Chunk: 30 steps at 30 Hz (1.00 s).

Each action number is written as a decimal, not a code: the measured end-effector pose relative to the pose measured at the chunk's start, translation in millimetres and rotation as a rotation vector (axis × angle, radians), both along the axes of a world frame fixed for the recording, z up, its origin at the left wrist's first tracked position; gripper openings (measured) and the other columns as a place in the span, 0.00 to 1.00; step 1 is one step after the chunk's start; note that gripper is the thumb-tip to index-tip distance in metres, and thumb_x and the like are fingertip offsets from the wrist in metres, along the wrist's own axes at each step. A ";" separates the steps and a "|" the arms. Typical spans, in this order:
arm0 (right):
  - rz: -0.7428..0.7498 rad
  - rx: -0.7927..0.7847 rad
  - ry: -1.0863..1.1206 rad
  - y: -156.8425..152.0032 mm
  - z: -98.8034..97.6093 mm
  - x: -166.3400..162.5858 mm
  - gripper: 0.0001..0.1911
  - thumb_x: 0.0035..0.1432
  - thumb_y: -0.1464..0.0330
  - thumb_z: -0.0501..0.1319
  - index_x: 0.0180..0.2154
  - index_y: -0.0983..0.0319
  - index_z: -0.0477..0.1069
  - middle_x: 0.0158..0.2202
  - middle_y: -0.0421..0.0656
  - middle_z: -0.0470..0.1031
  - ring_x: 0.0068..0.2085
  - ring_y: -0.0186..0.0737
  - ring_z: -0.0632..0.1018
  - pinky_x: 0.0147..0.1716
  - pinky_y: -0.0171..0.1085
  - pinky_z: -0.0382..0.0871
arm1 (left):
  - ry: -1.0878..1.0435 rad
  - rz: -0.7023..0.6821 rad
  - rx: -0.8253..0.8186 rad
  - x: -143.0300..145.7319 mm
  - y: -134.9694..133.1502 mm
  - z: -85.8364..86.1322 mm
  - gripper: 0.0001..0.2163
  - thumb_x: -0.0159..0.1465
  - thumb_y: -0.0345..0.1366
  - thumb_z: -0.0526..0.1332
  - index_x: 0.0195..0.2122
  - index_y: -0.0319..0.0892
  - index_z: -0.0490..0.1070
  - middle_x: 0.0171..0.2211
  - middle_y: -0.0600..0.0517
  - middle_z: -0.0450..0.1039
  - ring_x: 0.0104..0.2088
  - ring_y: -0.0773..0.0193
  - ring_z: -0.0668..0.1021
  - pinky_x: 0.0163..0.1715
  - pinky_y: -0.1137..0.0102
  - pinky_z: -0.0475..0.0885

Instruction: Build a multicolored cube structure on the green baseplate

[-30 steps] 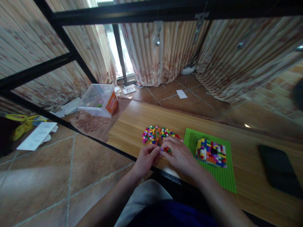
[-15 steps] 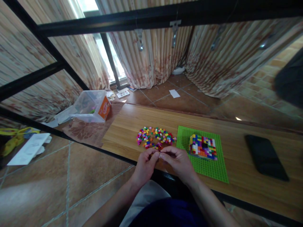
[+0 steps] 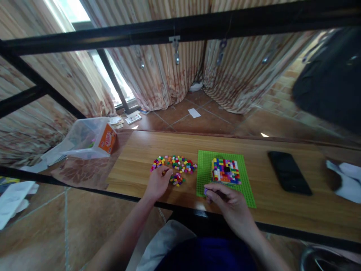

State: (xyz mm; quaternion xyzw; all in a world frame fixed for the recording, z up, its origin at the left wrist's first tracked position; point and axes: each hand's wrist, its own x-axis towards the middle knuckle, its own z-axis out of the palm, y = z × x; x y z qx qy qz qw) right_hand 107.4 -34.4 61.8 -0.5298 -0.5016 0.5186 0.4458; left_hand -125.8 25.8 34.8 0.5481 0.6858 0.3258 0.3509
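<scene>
Hands had parted: the left hand [image 3: 158, 183] rested, fingers curled, on loose bricks [image 3: 176, 165]. Fingers of the right hand [image 3: 229, 201] pinched a purple brick [image 3: 205, 192] over the baseplate [image 3: 203, 174].

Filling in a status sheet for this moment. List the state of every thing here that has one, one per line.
Left hand, on the table, fingertips at loose bricks; grip unclear.
Right hand, pinching a purple brick over the baseplate's near edge.
Loose bricks, scattered, unjoined.
Build, assembled, standing on baseplate.
Phone, flat, screen dark.
Box, tipped on its side.
</scene>
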 end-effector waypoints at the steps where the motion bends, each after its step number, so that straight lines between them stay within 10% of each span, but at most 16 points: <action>1: -0.051 0.013 -0.023 -1.1 1.6 8.7 0.11 0.52 0.57 0.68 0.34 0.57 0.80 0.25 0.39 0.77 0.27 0.36 0.77 0.28 0.35 0.73 | 0.025 -0.011 -0.009 -0.4 2.8 -1.1 0.09 0.59 0.39 0.60 0.24 0.43 0.75 0.21 0.55 0.72 0.27 0.63 0.73 0.31 0.70 0.65; 8: -0.380 0.110 -0.170 11.5 -5.2 61.5 0.12 0.50 0.57 0.69 0.31 0.59 0.78 0.27 0.41 0.79 0.29 0.38 0.78 0.31 0.37 0.74 | 0.106 0.007 -0.019 -0.4 7.7 -3.5 0.08 0.57 0.39 0.61 0.31 0.45 0.78 0.31 0.52 0.81 0.33 0.58 0.78 0.39 0.66 0.70; 14: -0.347 0.259 -0.363 30.7 -22.3 79.7 0.13 0.58 0.59 0.63 0.42 0.59 0.79 0.40 0.45 0.81 0.39 0.42 0.80 0.40 0.42 0.75 | 0.075 0.048 -0.040 0.8 6.3 2.8 0.11 0.56 0.42 0.62 0.34 0.43 0.80 0.31 0.51 0.80 0.31 0.60 0.77 0.36 0.67 0.70; 20: -0.318 0.401 -0.529 48.9 -24.9 78.2 0.12 0.62 0.62 0.59 0.40 0.58 0.79 0.41 0.45 0.81 0.40 0.43 0.80 0.41 0.43 0.74 | -0.320 0.059 -0.123 24.6 -8.3 7.9 0.17 0.53 0.45 0.65 0.39 0.38 0.79 0.25 0.53 0.75 0.24 0.67 0.73 0.25 0.73 0.66; 30: -0.451 0.578 -0.735 47.4 -43.3 59.8 0.08 0.62 0.65 0.60 0.39 0.58 0.78 0.37 0.44 0.82 0.39 0.44 0.77 0.42 0.45 0.71 | -0.634 0.045 -0.198 62.9 -23.3 16.9 0.15 0.50 0.31 0.64 0.40 0.38 0.78 0.35 0.50 0.76 0.33 0.66 0.79 0.35 0.70 0.74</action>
